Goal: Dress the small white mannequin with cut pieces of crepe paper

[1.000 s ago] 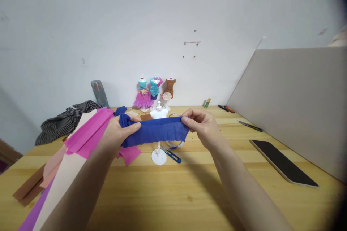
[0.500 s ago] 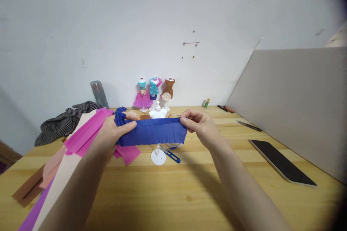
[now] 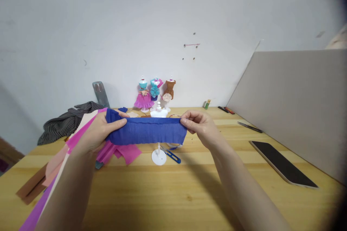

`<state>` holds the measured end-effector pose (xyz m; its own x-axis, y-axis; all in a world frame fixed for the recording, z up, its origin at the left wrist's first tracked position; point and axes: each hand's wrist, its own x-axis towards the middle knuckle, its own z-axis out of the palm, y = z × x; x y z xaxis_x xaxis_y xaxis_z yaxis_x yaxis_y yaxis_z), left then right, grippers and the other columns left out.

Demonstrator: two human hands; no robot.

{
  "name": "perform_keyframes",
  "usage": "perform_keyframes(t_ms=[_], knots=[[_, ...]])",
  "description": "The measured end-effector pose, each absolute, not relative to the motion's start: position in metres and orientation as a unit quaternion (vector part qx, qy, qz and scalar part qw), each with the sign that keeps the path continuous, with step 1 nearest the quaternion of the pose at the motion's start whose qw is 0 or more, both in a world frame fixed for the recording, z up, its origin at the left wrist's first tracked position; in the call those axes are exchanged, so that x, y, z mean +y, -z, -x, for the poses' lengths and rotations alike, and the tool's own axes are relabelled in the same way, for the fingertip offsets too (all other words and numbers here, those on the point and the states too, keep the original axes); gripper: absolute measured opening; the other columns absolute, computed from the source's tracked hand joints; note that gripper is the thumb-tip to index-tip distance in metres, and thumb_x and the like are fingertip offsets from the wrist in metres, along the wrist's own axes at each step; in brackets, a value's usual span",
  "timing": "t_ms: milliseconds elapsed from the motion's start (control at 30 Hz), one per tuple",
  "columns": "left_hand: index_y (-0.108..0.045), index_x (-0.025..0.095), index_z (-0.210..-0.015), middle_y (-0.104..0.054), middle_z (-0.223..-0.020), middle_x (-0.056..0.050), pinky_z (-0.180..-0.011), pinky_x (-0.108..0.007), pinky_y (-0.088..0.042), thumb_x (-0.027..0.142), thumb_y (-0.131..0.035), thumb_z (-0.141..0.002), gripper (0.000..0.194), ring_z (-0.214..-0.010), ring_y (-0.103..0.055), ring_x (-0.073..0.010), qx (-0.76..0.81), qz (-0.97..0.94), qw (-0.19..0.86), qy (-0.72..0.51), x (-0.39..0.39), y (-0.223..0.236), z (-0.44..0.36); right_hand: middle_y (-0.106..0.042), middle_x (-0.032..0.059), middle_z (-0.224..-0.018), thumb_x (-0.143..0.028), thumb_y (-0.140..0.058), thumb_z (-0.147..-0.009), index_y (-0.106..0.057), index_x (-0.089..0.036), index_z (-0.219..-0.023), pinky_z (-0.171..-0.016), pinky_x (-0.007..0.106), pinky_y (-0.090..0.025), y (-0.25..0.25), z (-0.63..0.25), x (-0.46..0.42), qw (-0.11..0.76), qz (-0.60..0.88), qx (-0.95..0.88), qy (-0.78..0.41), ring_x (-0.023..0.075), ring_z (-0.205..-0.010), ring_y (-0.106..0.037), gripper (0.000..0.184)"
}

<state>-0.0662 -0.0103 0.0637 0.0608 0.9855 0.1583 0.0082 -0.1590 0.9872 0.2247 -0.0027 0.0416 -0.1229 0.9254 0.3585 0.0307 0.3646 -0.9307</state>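
A strip of blue crepe paper [image 3: 151, 132] is stretched level between my two hands, its top edge folded over. My left hand [image 3: 101, 130] pinches the left end, thumb in front, with some of the strip bunched above the fingers. At the right end, my right hand [image 3: 199, 124] grips the top corner between thumb and fingertips. Behind the strip stands a small white mannequin [image 3: 158, 113]; its round base [image 3: 158, 157] shows below, while the paper hides its middle. Blue-handled thread snips [image 3: 172, 156] lie beside that base.
Three dressed mini mannequins [image 3: 155, 92] stand against the wall. Coloured crepe paper [image 3: 127, 153], a striped cloth [image 3: 70, 122] and a grey bottle [image 3: 100, 94] are at left. A phone [image 3: 282, 164], tweezers-like tool [image 3: 249, 127], green thread spool [image 3: 207, 104] and pale panel [image 3: 292, 104] are at right.
My left hand has slid left and the paper between my hands has become longer, with less bunched at the left. My right hand stays at its corner.
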Motion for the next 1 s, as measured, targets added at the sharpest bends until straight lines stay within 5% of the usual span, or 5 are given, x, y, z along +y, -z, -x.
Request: perform_keyframes(t_ms=[700, 867, 1000], knots=[[-0.077, 0.019, -0.094, -0.074, -0.086, -0.009, -0.068, -0.024, -0.055, 0.023, -0.084, -0.058, 0.036, -0.072, -0.067, -0.0172, 0.386, -0.568, 0.516, -0.512, 0.000, -0.058, 0.083, -0.049, -0.0034, -0.052, -0.044, -0.071, -0.069, -0.059, -0.017, -0.063, -0.044, 0.023, -0.030, -0.045, -0.229, -0.007, 0.532, 0.383, -0.655, -0.376, 0.0077, -0.047, -0.038, 0.030], [-0.078, 0.018, -0.071, -0.073, -0.076, -0.008, -0.063, -0.024, -0.055, 0.026, -0.084, -0.057, 0.018, -0.067, -0.066, -0.0173, 0.369, -0.615, 0.473, -0.512, -0.001, -0.058, 0.088, -0.053, -0.0017, -0.056, -0.038, -0.068, -0.073, -0.061, -0.016, -0.064, -0.047, 0.024, -0.035, -0.047, -0.227, -0.011, 0.533, 0.385, -0.682, -0.321, 0.0088, -0.050, -0.043, 0.024], [-0.078, 0.019, -0.072, -0.073, -0.079, -0.010, -0.062, -0.025, -0.054, 0.030, -0.084, -0.056, 0.021, -0.071, -0.066, -0.0195, 0.372, -0.643, 0.447, -0.498, -0.004, -0.060, 0.093, -0.056, 0.0002, -0.058, -0.037, -0.066, -0.074, -0.062, -0.016, -0.065, -0.048, 0.025, -0.038, -0.047, -0.228, -0.015, 0.525, 0.379, -0.703, -0.293, 0.0110, -0.052, -0.048, 0.023]])
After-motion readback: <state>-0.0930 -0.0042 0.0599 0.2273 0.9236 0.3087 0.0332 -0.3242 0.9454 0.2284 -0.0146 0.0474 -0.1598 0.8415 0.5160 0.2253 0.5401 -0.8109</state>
